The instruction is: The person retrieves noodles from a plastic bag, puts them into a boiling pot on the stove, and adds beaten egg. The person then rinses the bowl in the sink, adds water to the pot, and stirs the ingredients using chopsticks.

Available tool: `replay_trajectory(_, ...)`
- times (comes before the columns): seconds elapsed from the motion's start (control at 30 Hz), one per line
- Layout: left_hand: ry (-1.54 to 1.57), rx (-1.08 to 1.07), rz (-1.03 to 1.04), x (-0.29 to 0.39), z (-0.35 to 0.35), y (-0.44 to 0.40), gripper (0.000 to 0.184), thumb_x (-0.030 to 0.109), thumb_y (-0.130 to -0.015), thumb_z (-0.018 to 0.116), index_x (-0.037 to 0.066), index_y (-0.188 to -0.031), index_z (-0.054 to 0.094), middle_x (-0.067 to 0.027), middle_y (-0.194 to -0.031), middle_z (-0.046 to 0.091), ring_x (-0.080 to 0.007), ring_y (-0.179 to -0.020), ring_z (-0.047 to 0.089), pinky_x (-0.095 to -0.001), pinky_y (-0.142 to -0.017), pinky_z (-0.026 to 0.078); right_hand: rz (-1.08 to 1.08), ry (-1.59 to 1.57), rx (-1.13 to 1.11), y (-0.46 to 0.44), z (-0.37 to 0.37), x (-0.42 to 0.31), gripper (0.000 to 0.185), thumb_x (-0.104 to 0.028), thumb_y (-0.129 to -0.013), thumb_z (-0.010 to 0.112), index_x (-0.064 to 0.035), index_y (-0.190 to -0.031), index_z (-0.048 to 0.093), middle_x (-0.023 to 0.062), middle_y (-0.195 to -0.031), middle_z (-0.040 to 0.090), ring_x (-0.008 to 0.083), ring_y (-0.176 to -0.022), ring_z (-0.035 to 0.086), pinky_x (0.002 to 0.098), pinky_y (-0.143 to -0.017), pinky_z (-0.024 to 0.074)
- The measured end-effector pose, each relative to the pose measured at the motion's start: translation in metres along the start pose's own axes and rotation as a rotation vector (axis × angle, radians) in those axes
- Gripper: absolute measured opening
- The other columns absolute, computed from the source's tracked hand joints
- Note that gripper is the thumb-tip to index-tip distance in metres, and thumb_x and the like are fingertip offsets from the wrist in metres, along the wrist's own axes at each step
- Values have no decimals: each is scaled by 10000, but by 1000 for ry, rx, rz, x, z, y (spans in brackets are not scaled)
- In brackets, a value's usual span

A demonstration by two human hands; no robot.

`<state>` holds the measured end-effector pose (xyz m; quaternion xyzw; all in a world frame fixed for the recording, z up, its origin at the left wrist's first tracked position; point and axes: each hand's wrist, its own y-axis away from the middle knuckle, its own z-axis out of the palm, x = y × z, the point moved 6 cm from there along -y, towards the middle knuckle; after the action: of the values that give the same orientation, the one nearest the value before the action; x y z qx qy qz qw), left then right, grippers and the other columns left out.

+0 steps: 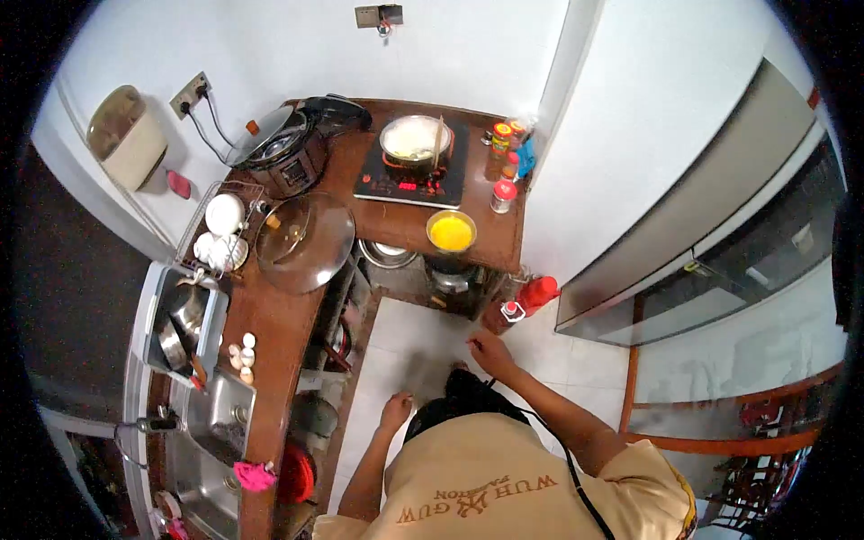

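Observation:
My left hand point(396, 411) hangs over the floor beside the counter's open shelves, its fingers loosely curled in, with nothing visible in it. Closer to the red-capped bottle point(511, 312) on the floor is my right hand point(492, 353), also curled and seemingly empty. Neither hand touches the counter. A pot point(415, 139) with pale contents and a wooden utensil point(438, 142) sits on the lit induction cooker point(380, 183). At the counter's front edge is a bowl of yellow liquid point(451, 232).
A glass lid point(310, 247) lies on the counter point(279, 333) near a multicooker point(286, 164) and a wire rack point(183, 243) of white items. Several eggs point(247, 358) lie by the sink point(209, 450). Jars point(503, 193) line the right side. A pink cloth point(255, 476) is on the counter edge.

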<state>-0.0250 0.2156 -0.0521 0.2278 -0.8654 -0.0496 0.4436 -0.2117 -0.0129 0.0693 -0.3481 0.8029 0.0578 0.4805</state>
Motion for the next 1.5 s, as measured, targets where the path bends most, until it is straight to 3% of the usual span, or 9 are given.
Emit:
replay_trajectory(0.2, 190, -49, -120, -5, -12, -82, 290, 272, -917, 481, 63, -1091, 580, -186, -1058, 602, -328, -977, 582, -367, -823, 457, -377, 393, -92, -178, 26, -55, 318, 2, -717, 544, -73, -1022, 601, 165, -895, 504, 348, -882, 485, 424, -737, 410)
replay_trajectory(0.57, 268, 167, -200, 44, -113, -180, 375, 329, -937, 410, 22, -1079, 572, -179, -950, 621, -362, -880, 583, -424, -772, 451, -185, 897, 85, -391, 78, -28, 499, -104, -737, 545, -187, -1229, 522, 117, -972, 462, 286, -910, 440, 389, -751, 395)
replay_trajectory(0.67, 220, -16, -351, 27, -118, -203, 345, 307, -936, 427, 31, -1078, 576, -212, -1066, 582, -381, -983, 551, -414, -820, 444, -136, 858, 28, -413, 88, -25, 499, -108, -744, 536, -206, -1233, 522, 111, -968, 465, 283, -909, 440, 399, -741, 386)
replay_trajectory(0.7, 285, 72, -55, 32, -129, -213, 364, 321, -941, 415, 30, -1100, 566, -220, -1066, 573, -381, -1007, 536, -409, -853, 432, -119, 862, 24, -414, 92, -21, 499, -108, -744, 536, -206, -1233, 522, 111, -968, 465, 283, -909, 440, 399, -741, 386)
replay_trajectory(0.83, 56, -120, -223, 5, -150, -247, 461, 381, -952, 354, 1, -1149, 527, -218, -1082, 563, -377, -1013, 534, -407, -880, 420, -24, 970, 5, -424, 98, -16, 478, -81, -729, 550, -211, -1188, 566, 97, -957, 473, 275, -905, 444, 392, -732, 368)
replay_trajectory(0.97, -83, -170, -62, -15, -169, -275, 507, 414, -948, 332, -9, -1154, 521, -228, -1115, 553, -377, -1032, 528, -419, -884, 418, 50, 981, 14, -435, 104, -19, 320, -170, -842, 470, -235, -1128, 599, 83, -917, 479, 267, -898, 450, 404, -695, 364)
replay_trajectory(1.07, 25, -214, -18, 2, -191, -290, 502, 416, -946, 332, -3, -1122, 545, -247, -1113, 555, -385, -1025, 534, -435, -868, 426, 69, 953, -13, -437, 111, -11, 414, -104, -732, 559, -202, -1130, 613, 89, -949, 476, 271, -906, 446, 388, -723, 356)
replay_trajectory(1.27, -55, -372, -18, -1, -184, -306, 467, 408, -941, 350, 24, -1090, 571, -255, -1051, 576, -398, -953, 561, -446, -828, 445, 132, 1000, 67, -436, 123, 2, 395, -131, -753, 541, -145, -1142, 604, 93, -928, 475, 271, -887, 448, 394, -722, 354)
replay_trajectory(1.5, -21, -246, 36, 29, -189, -311, 402, 364, -934, 388, 32, -1074, 567, -230, -1059, 556, -395, -932, 549, -462, -795, 440, 88, 908, 78, -432, 115, -32, 409, -123, -752, 518, -118, -1154, 590, 97, -929, 476, 268, -885, 453, 408, -709, 357)
